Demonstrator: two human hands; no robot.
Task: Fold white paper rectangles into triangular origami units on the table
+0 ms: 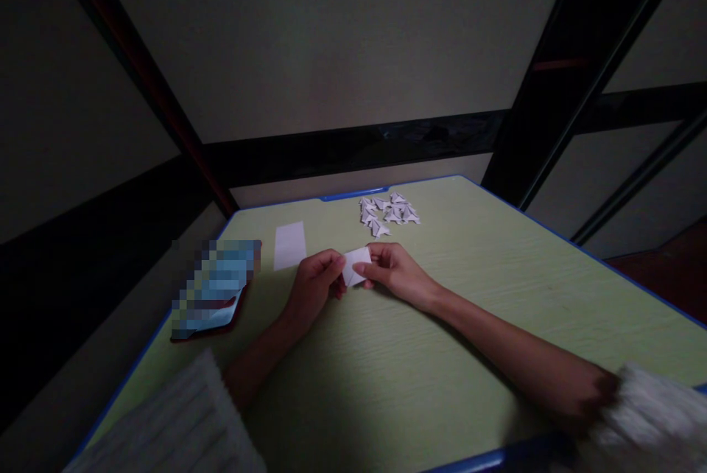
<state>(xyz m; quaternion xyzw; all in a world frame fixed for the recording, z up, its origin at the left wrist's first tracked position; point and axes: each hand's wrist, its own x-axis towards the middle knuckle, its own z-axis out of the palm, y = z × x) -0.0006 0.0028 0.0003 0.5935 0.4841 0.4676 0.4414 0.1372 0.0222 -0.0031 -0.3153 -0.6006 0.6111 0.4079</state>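
Observation:
A small folded piece of white paper (pixel 353 275) is held between my two hands, a little above the middle of the table. Crease lines run across its face. My left hand (pixel 316 278) pinches the paper's left edge, thumb on top. On the other side, my right hand (pixel 398 272) grips the right part, its thumb lying across the face and the fingers behind, partly hidden. Beyond my hands sits a cluster of several small folded paper figures (pixel 378 228). A flat white sheet (pixel 290 244) lies just past my left hand.
The light green table (pixel 475 274) has a blue edge. At its left side rests a tablet-like device (pixel 237 307) in a dark red case, its screen partly blurred. Dark-trimmed panels (pixel 342 38) stand close behind the table's far edge.

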